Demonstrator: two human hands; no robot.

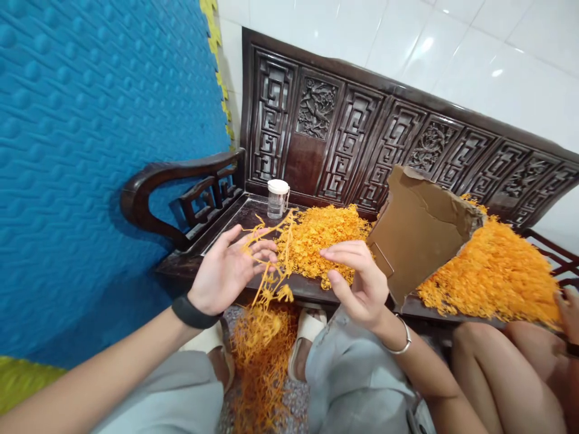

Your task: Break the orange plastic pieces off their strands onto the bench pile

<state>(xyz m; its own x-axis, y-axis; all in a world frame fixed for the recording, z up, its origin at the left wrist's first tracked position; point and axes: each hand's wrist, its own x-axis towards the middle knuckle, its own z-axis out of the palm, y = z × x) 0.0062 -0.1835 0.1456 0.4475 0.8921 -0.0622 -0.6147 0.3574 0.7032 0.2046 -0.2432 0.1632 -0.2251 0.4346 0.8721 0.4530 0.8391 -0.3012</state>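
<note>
My left hand holds a tangled strand of orange plastic flower sprigs between thumb and fingers; the strand hangs down toward a heap of orange sprigs on the floor between my knees. My right hand hovers just right of the strand with its fingers loosely spread, holding nothing. Behind both hands a pile of orange petals lies on the dark carved wooden bench.
A torn cardboard sheet leans on the bench, dividing a second, larger orange pile. A clear jar with a white lid stands near the bench arm. A blue foam mat fills the left. Another person's knees and hand are at right.
</note>
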